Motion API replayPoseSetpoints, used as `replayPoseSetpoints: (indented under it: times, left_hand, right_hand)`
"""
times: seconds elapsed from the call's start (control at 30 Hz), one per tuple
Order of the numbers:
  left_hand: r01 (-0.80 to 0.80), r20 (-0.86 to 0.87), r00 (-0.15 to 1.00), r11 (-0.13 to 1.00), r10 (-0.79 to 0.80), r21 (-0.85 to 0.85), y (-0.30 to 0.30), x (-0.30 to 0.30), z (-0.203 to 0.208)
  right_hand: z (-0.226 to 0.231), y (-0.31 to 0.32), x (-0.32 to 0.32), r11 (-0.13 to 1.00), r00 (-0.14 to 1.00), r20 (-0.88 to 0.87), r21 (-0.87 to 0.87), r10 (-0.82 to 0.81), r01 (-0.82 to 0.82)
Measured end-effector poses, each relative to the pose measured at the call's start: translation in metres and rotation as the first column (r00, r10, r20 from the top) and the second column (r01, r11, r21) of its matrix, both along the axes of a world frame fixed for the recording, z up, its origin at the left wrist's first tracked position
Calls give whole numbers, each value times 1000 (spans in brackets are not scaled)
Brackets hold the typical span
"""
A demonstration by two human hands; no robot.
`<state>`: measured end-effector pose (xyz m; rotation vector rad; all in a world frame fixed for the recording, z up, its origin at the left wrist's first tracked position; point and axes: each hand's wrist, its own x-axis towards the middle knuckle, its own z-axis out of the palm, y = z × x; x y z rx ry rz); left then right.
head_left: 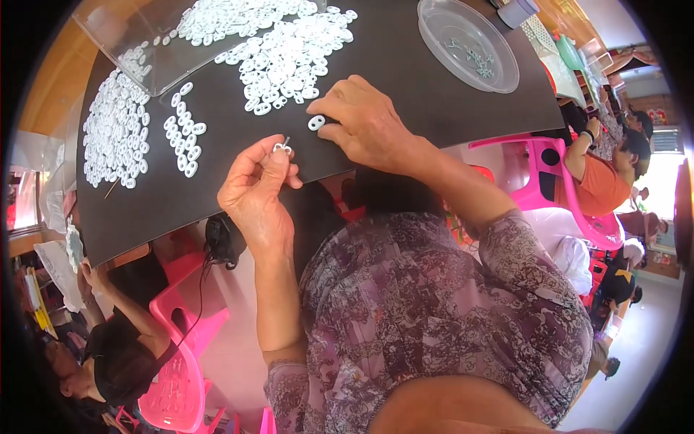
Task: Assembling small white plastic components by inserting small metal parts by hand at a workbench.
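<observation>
My left hand [262, 177] pinches a small white plastic piece [280, 149] between thumb and fingers, just over the table's near edge. A thin metal screw [287, 142] stands up out of that piece. To the right, my right hand [369, 123] has its thumb and index finger closed about a white oval two-hole piece [316, 123]. Whether this piece still touches the tabletop I cannot tell. Beyond both hands spreads a large heap of similar white pieces [289, 61]. A smaller group of them [184, 134] lies on the table left of my left hand.
Another white heap [116, 130] covers the dark table's [217, 108] left end, beside a clear plastic box [155, 87]. At the far right a round clear tray [470, 81] holds small screws. Pink chairs [184, 362] and other people sit on both sides.
</observation>
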<state>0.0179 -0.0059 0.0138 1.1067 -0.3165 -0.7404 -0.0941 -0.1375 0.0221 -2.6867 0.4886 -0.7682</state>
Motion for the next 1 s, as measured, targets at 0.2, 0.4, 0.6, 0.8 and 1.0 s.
replayPoseSetpoints:
  times: [0.2, 0.4, 0.6, 0.8, 1.0]
  left_hand:
    - [-10, -5, 1000, 1000, 10, -14, 1, 0, 0]
    - [-2, -6, 1000, 1000, 2, -9, 1, 0, 0]
    - [31, -119, 992, 997, -39, -70, 2, -1, 8]
    - [33, -171, 984, 995, -49, -97, 3, -1, 6]
    - [-1, -157, 987, 994, -16, -111, 3, 0, 7]
  right_hand:
    - [-6, -3, 4, 993, 996, -84, -116, 26, -36]
    - [-5, 0, 5, 994, 999, 9, -102, 41, -39]
    - [8, 19, 22, 561, 918, 337, 811, -211, -169]
    - [9, 34, 28, 252, 913, 345, 924, -218, -289]
    - [-3, 31, 25, 459, 901, 376, 854, -214, -247]
